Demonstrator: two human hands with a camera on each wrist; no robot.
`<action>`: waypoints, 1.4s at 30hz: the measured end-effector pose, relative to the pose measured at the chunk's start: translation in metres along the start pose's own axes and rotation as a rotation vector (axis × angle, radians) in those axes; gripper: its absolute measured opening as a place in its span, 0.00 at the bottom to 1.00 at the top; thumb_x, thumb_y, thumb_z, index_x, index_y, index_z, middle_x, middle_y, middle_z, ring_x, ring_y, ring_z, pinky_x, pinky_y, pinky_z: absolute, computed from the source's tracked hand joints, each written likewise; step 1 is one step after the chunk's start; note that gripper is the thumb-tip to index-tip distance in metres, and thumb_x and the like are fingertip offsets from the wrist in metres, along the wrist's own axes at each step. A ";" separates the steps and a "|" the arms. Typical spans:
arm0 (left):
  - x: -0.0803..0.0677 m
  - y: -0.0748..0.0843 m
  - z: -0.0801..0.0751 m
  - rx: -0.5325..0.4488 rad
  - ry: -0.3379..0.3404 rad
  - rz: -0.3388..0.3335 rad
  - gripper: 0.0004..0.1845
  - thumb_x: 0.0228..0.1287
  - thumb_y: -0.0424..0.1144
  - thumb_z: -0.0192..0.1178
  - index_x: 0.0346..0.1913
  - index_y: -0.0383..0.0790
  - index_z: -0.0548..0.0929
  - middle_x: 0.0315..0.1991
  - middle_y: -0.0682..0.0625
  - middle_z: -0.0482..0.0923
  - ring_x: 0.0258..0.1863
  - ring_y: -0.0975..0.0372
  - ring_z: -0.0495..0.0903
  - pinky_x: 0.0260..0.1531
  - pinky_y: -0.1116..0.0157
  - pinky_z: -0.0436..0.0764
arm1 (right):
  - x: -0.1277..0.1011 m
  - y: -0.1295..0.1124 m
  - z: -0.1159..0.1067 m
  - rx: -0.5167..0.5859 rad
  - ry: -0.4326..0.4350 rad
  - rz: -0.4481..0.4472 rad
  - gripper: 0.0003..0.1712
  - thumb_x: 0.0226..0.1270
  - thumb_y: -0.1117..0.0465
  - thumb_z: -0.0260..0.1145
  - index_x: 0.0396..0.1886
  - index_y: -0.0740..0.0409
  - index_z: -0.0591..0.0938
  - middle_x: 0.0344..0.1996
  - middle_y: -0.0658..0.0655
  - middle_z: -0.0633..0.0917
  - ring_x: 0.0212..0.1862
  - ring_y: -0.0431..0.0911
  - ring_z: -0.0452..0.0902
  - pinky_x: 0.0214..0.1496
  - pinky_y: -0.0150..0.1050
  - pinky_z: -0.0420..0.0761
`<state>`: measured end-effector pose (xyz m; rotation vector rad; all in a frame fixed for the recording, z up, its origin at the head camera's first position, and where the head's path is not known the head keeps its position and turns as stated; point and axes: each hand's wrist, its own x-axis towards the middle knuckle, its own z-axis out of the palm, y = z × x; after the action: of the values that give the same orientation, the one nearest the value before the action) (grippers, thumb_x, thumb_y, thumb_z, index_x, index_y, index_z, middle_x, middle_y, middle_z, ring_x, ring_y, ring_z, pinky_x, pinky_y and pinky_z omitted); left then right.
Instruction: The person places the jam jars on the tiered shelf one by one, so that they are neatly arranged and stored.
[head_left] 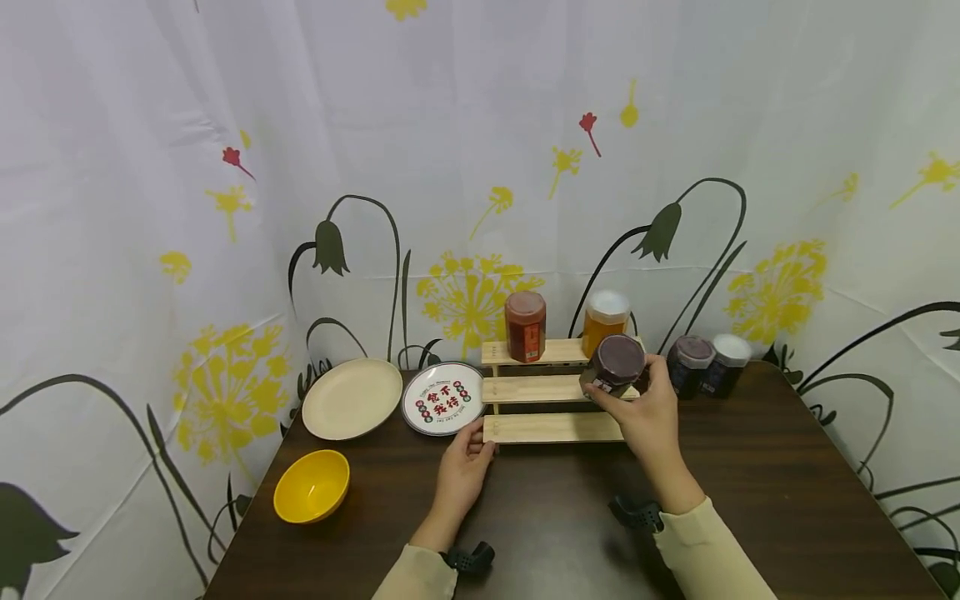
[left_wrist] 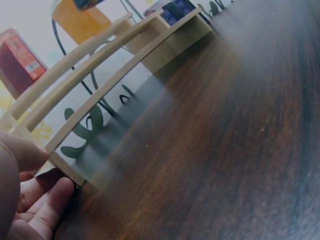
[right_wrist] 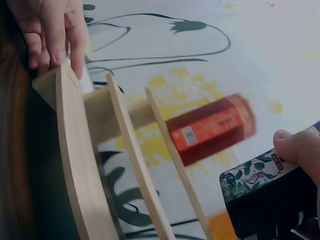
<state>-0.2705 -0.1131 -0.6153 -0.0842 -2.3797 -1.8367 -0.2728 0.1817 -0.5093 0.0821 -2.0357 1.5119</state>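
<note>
Dark, purple-lidded jar (head_left: 611, 370), lid (head_left: 622, 357) up, long axis tilted: my right hand (head_left: 651, 421) pinches it, my left hand (head_left: 461, 470) the wooden rack (head_left: 553, 427).

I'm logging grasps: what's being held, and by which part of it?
Right grip: dark jar, by its body. Left grip: rack, by its lowest step's left end.

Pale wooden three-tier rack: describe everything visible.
Pale wooden three-tier rack: unpainted-looking slats stepped up toward the back on side supports. It stands on the dark brown table. The left hand pinches its front left corner; a red faceted jar and an amber white-lidded jar stand on the top slat.
</note>
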 end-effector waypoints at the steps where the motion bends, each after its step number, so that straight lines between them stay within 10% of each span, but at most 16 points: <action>1: 0.000 0.000 0.000 0.007 -0.001 -0.002 0.25 0.76 0.32 0.67 0.73 0.34 0.79 0.51 0.39 0.87 0.42 0.63 0.85 0.41 0.72 0.86 | 0.000 0.001 0.004 0.006 -0.009 -0.002 0.44 0.50 0.61 0.92 0.64 0.58 0.76 0.58 0.51 0.84 0.61 0.38 0.81 0.62 0.30 0.79; 12: -0.001 0.000 0.003 -0.012 -0.002 0.015 0.25 0.76 0.32 0.67 0.72 0.32 0.79 0.51 0.38 0.87 0.41 0.65 0.84 0.40 0.72 0.85 | -0.006 0.016 0.050 0.033 -0.094 0.030 0.42 0.52 0.61 0.91 0.62 0.58 0.76 0.59 0.58 0.85 0.64 0.54 0.85 0.67 0.55 0.84; 42: 0.001 0.000 0.001 -0.014 0.001 -0.011 0.25 0.76 0.32 0.67 0.72 0.32 0.79 0.51 0.38 0.87 0.42 0.61 0.84 0.40 0.72 0.85 | -0.005 0.031 0.070 0.057 -0.293 0.146 0.46 0.62 0.68 0.80 0.77 0.58 0.67 0.73 0.65 0.75 0.77 0.62 0.72 0.79 0.66 0.72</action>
<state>-0.2717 -0.1125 -0.6153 -0.0713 -2.3713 -1.8582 -0.3106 0.1286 -0.5507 0.1919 -2.2684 1.7339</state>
